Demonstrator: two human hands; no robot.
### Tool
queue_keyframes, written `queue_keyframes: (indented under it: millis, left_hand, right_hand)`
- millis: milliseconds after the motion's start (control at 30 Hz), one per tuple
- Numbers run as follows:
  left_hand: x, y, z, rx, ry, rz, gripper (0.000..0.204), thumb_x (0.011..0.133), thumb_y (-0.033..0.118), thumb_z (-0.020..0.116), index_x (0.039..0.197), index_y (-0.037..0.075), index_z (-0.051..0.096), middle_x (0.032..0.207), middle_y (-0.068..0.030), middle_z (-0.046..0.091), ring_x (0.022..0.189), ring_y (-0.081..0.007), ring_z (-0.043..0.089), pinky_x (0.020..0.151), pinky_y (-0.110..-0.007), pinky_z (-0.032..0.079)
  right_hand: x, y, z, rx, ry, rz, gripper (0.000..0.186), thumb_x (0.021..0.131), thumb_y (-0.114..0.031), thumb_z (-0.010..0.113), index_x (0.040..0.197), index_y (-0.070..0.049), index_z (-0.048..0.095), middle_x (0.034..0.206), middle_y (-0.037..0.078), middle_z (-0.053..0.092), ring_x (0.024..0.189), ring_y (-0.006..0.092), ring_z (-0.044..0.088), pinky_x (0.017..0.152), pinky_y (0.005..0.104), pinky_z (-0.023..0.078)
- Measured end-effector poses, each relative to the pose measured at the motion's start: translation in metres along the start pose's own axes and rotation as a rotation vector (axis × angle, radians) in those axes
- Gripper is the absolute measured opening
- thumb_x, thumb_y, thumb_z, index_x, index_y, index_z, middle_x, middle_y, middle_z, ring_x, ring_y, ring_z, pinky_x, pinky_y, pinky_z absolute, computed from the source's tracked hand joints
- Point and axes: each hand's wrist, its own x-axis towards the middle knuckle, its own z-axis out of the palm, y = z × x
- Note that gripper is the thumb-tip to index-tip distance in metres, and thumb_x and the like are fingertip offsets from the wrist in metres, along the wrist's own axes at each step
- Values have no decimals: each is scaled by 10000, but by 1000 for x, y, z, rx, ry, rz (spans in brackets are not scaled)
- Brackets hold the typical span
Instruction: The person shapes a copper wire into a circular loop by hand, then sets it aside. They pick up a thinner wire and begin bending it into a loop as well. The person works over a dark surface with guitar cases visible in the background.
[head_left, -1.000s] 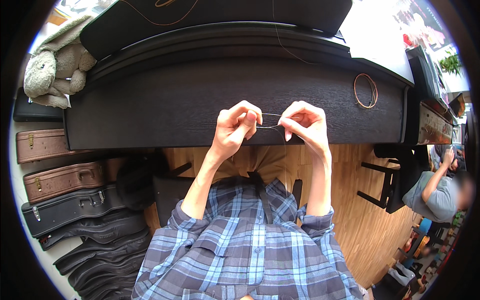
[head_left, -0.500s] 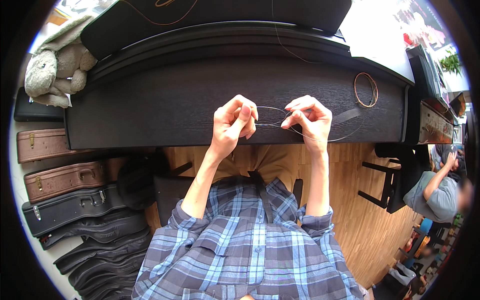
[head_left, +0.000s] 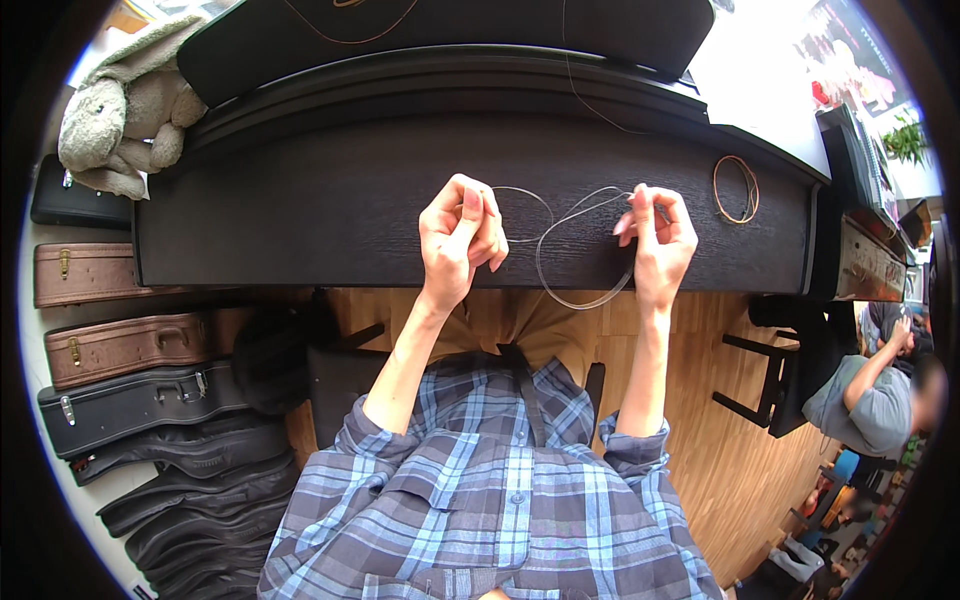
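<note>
Left hand [head_left: 458,240] and right hand [head_left: 655,240] apart above the black table [head_left: 300,215], each grip pinched on the thin wire [head_left: 560,255] looping between them.

Bare dark lid [head_left: 330,215] around hands

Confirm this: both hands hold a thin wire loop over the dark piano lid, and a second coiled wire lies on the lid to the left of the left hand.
Wrong side. In the head view the coiled wire lies to the right of the right hand. The rest stands: the left hand and right hand hold the thin wire loop over the dark piano lid.
</note>
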Motion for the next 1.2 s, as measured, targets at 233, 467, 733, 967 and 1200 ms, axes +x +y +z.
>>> queue_keyframes:
  millis: [233,467,733,967,1200]
  left_hand:
    - [0,-1,-1,-77,31,-5,305,1113,247,430,932,20,523,520,31,344,395,-51,284,396,-256,350]
    - [0,1,-1,-79,51,-9,309,1115,255,421,930,27,517,517,33,336,393,-53,280,394,-260,354]
    - [0,3,1,-70,67,-14,305,1116,246,416,928,27,514,516,33,337,393,-50,282,392,-255,353]
    - [0,2,1,-64,77,-13,308,1117,247,413,927,26,513,516,35,340,392,-49,286,390,-254,352]
    - [0,1,0,-67,85,9,291,1115,242,421,942,28,517,520,37,338,393,-45,283,379,-247,352]
  right_hand:
    - [21,7,-36,-83,126,-66,181,1046,-222,605,969,-58,600,807,3,635,608,50,579,498,179,406]
    - [30,19,-66,246,326,-106,216,1081,-254,530,1071,-40,555,907,45,620,609,90,538,507,247,433]
    - [32,24,-111,318,450,-243,237,1083,-291,524,1028,-62,553,901,42,660,640,72,508,544,228,366]
    - [33,22,-164,393,477,-289,234,1075,-262,538,958,-60,544,938,69,644,639,77,464,567,246,368]
    - [35,26,-192,423,447,-312,235,1076,-248,533,942,-55,525,928,61,621,639,86,441,574,256,378]
